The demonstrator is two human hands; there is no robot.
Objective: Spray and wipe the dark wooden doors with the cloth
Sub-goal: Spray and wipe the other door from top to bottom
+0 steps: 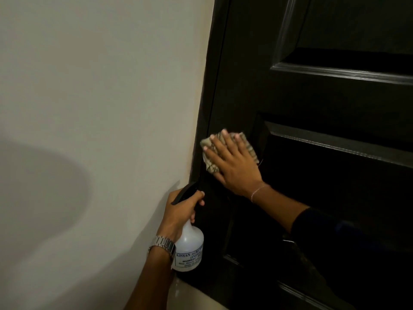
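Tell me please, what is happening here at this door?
A person is cleaning a dark wooden door. The right hand presses a striped cloth flat against the door's left side, beside a recessed panel and near the frame, with the fingers spread. The left hand grips a white spray bottle with a black trigger head, held upright lower down, close to where the door frame meets the pale wall. A metal watch is on the left wrist.

The cloth (225, 151) lies mostly hidden; the bottle's label (190, 259) is partly unreadable.
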